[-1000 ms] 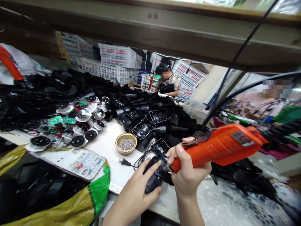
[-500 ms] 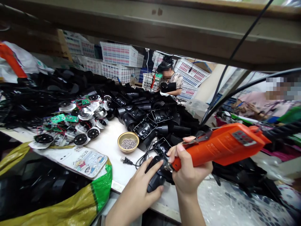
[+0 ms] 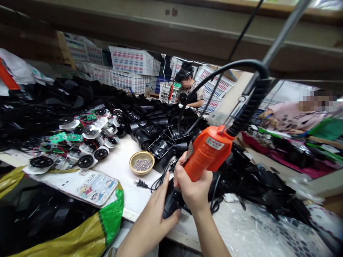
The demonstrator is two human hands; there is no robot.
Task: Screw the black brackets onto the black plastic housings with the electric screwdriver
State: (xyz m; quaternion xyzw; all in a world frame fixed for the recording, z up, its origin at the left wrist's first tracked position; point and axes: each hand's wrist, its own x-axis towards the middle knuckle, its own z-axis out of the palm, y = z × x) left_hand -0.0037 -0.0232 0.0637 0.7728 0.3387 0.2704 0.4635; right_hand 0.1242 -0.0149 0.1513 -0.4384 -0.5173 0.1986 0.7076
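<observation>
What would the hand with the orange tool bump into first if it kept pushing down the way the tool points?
Most likely the black housing that the left hand steadies. The right hand aims the orange screwdriver down onto it; the tip is hidden, so contact is unclear.

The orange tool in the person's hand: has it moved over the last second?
Yes. The orange screwdriver swung from nearly level to steeply upright, tip down on the black housing. The right hand still grips it; the left hand still holds the housing. The bowl of screws stayed put.
</observation>
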